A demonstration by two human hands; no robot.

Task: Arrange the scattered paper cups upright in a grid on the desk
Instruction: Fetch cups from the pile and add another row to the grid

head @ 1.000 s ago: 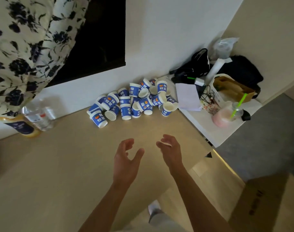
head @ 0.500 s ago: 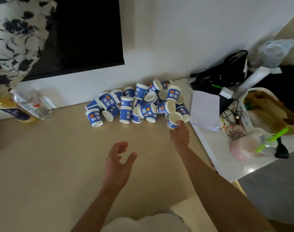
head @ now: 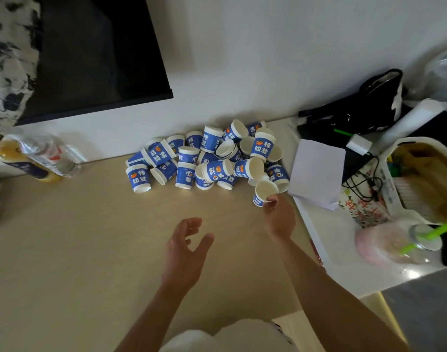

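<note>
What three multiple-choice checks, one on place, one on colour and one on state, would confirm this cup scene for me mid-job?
1. Where does the cup pile lie?
A. At the desk's near edge
B. At the far edge of the desk, against the wall
C. Spread over the whole desk

2. What colour are the cups' sides?
A. Blue
B. Red
C. Green

3. What is the right hand doing?
A. Hanging empty
B. Pressing flat on the desk
C. Pinching one cup at its rim

Answers:
1 B, the pile sits where desk meets wall.
2 A, the sides are blue with white lettering and rims.
3 C, the fingers close on a tilted cup at the pile's right end.
</note>
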